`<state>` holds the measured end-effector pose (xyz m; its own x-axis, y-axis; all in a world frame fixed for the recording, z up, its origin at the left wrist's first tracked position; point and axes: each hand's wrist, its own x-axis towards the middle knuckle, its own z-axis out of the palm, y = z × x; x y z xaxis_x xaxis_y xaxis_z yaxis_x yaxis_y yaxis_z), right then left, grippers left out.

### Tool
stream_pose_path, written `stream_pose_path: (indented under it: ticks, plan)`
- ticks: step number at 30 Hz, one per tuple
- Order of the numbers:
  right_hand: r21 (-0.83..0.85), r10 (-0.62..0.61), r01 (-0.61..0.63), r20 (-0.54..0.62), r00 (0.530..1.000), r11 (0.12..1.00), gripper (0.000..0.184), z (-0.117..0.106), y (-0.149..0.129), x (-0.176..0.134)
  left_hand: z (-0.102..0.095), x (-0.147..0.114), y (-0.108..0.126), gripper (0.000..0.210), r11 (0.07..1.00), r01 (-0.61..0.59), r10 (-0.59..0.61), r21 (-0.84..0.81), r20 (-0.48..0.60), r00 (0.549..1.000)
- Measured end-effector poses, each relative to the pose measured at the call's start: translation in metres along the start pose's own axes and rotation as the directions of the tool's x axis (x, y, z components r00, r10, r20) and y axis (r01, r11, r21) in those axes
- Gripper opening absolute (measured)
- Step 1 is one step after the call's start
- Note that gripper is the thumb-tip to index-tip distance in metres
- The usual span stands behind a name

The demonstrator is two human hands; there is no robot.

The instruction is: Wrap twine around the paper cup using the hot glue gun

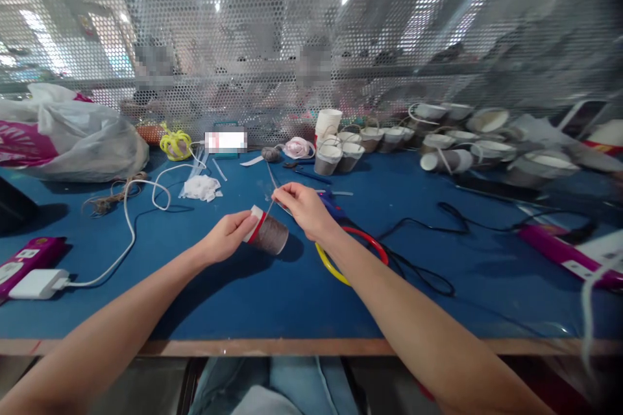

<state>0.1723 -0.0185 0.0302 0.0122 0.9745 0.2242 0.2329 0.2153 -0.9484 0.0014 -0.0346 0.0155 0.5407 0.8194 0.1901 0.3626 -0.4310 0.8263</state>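
My left hand (228,237) is closed on the rim end of a paper cup (270,235), which lies tilted on its side just over the table. Grey-brown yarn wraps most of the cup, while a red and white band shows near the rim. Between the thumb and fingers of my right hand (300,204) is a strand of yarn (270,206), pulled up from the cup's side. Beyond my fingers the strand runs on toward a small ball of grey yarn (271,154) at the back of the table.
Several yarn-covered cups with handles (328,157) stand at the back right. A red and yellow ring (335,266) and black cables lie by my right forearm. To the left are a white charger (41,284) with its cord, white scraps (202,188) and a plastic bag (92,136).
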Motion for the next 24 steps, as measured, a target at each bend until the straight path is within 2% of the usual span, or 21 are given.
stream_pose_path:
  ticks: [7, 24]
  plan:
    - [-0.075, -0.022, 0.023, 0.007, 1.000, 0.997, 0.016, 0.0016, 0.0001, -0.0018, 0.0013, -0.0037, 0.0008, 0.038, 0.999, -0.027, 0.028, -0.040, 0.042, 0.999]
    - [-0.136, 0.048, -0.036, 0.080, 0.996, 0.990, 0.015, 0.0057, -0.0024, -0.0063, 0.0016, -0.0080, 0.0038, 0.038, 0.998, -0.066, 0.067, -0.018, 0.019, 0.998]
